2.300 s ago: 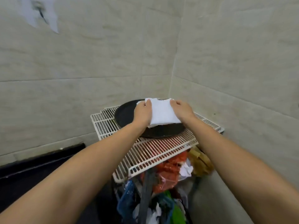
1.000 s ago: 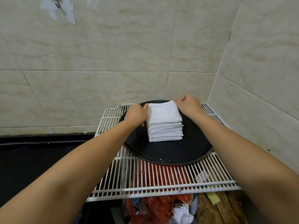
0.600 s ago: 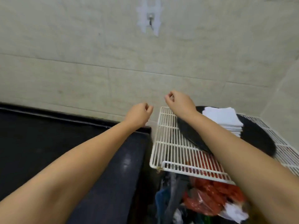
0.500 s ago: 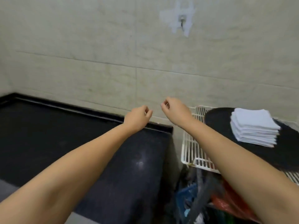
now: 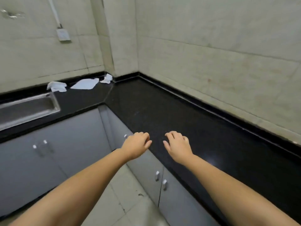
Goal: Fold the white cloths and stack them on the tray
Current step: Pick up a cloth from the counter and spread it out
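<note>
Hands reach out side by side above a black bench [image 5: 187,115], the left hand [image 5: 136,146] over its front edge and the right hand [image 5: 177,146] just beside it, both empty with fingers loosely curled. Well beyond them, in the far corner, 3 white cloths [image 5: 84,84] lie unfolded on the bench. Far left of the left hand sits a steel sink [image 5: 27,108].

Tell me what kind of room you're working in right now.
Most likely a kitchen. A black L-shaped countertop runs along tiled walls, a steel sink is set into it, and grey cabinets sit below. Loose white cloths lie in the far corner. Both hands, left hand and right hand, are empty.
</note>
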`<action>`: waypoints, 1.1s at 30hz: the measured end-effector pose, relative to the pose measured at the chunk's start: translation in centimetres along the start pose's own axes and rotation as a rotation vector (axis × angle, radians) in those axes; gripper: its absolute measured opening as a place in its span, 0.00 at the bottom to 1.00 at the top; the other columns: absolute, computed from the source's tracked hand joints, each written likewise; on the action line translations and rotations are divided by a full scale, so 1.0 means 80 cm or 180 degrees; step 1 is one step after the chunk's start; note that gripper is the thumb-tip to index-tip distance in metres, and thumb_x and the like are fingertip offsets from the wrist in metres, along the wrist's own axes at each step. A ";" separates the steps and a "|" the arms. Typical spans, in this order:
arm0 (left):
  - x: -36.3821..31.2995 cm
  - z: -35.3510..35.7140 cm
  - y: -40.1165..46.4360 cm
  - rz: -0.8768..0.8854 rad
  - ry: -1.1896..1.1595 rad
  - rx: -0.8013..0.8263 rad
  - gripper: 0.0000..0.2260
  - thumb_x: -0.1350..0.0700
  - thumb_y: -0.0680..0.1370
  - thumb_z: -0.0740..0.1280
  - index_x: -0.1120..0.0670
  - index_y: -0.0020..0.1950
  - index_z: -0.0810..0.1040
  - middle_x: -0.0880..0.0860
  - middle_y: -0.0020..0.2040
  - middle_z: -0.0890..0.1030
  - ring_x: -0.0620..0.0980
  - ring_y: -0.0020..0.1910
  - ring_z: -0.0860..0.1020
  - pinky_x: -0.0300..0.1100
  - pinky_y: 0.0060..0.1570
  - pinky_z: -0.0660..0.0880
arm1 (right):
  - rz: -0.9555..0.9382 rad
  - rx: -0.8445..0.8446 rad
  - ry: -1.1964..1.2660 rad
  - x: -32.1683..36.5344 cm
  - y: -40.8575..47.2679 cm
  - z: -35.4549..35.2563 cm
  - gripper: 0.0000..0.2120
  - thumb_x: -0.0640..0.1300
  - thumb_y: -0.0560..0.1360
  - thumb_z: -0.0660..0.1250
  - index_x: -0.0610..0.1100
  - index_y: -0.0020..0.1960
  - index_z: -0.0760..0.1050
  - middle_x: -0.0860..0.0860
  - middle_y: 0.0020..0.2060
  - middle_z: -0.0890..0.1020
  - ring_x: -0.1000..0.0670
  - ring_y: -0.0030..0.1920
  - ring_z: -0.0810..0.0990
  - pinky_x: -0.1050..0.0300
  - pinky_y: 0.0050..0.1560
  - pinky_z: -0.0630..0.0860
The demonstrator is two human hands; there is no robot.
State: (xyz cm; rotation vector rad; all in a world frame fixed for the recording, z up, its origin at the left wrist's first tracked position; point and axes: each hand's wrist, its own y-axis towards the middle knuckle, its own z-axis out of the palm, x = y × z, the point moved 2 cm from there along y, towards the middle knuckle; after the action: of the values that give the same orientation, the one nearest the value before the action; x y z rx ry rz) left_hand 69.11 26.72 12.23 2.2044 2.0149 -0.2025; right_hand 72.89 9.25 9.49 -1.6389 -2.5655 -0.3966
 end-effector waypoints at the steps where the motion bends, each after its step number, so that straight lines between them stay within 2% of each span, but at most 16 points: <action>1: 0.025 0.003 -0.004 -0.0123 -0.0075 0.0019 0.14 0.48 0.81 0.56 0.55 0.57 0.73 0.55 0.56 0.77 0.55 0.56 0.75 0.49 0.55 0.71 | -0.0074 0.0093 0.0010 0.016 0.012 0.013 0.18 0.53 0.80 0.54 0.48 0.67 0.68 0.50 0.64 0.71 0.47 0.64 0.70 0.48 0.63 0.66; 5: 0.111 0.018 0.002 -0.0496 -0.0381 0.0112 0.12 0.49 0.81 0.57 0.56 0.55 0.73 0.56 0.56 0.78 0.57 0.56 0.75 0.49 0.54 0.73 | -0.0397 0.0382 0.0015 0.062 0.064 0.051 0.17 0.52 0.81 0.53 0.48 0.66 0.68 0.51 0.64 0.72 0.48 0.64 0.71 0.50 0.64 0.66; 8: 0.165 0.030 0.025 -0.0681 -0.0441 0.0207 0.13 0.49 0.81 0.56 0.55 0.57 0.73 0.56 0.56 0.78 0.56 0.55 0.76 0.49 0.54 0.74 | -0.0517 0.0529 -0.0045 0.078 0.111 0.084 0.16 0.52 0.81 0.53 0.49 0.65 0.69 0.51 0.63 0.72 0.49 0.63 0.71 0.52 0.63 0.65; 16: 0.303 0.034 0.140 -0.1123 -0.0714 0.0420 0.13 0.49 0.81 0.56 0.56 0.55 0.73 0.56 0.55 0.77 0.55 0.54 0.75 0.49 0.54 0.74 | -0.0657 0.0840 0.0149 0.123 0.287 0.145 0.16 0.52 0.81 0.53 0.49 0.65 0.70 0.52 0.62 0.72 0.51 0.62 0.71 0.52 0.64 0.66; 21: 0.389 0.014 0.202 -0.1358 -0.0883 0.0303 0.13 0.49 0.81 0.56 0.57 0.55 0.73 0.57 0.55 0.78 0.56 0.53 0.76 0.50 0.53 0.74 | -0.0826 0.0958 0.0092 0.168 0.400 0.178 0.15 0.51 0.81 0.53 0.49 0.64 0.70 0.51 0.61 0.73 0.49 0.61 0.71 0.52 0.62 0.65; 29: 0.543 -0.008 0.309 -0.1453 -0.0806 0.0303 0.12 0.50 0.82 0.56 0.57 0.52 0.73 0.57 0.53 0.78 0.56 0.51 0.76 0.47 0.48 0.71 | -0.0858 0.1028 0.0164 0.247 0.575 0.237 0.15 0.51 0.82 0.52 0.49 0.64 0.70 0.50 0.61 0.73 0.48 0.62 0.71 0.51 0.62 0.66; 33: 0.627 -0.024 0.378 -0.1220 -0.0769 0.0361 0.12 0.50 0.81 0.57 0.56 0.55 0.74 0.55 0.53 0.78 0.54 0.51 0.76 0.48 0.50 0.74 | -0.0652 0.1010 0.0220 0.283 0.663 0.266 0.15 0.51 0.82 0.52 0.49 0.64 0.70 0.50 0.61 0.73 0.49 0.62 0.71 0.51 0.63 0.66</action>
State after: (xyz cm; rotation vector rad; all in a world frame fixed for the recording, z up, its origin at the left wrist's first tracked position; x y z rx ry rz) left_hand 103.73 73.36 4.69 1.7253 2.3077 -0.6075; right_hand 112.62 55.72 2.88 -1.2420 -2.5885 -0.0493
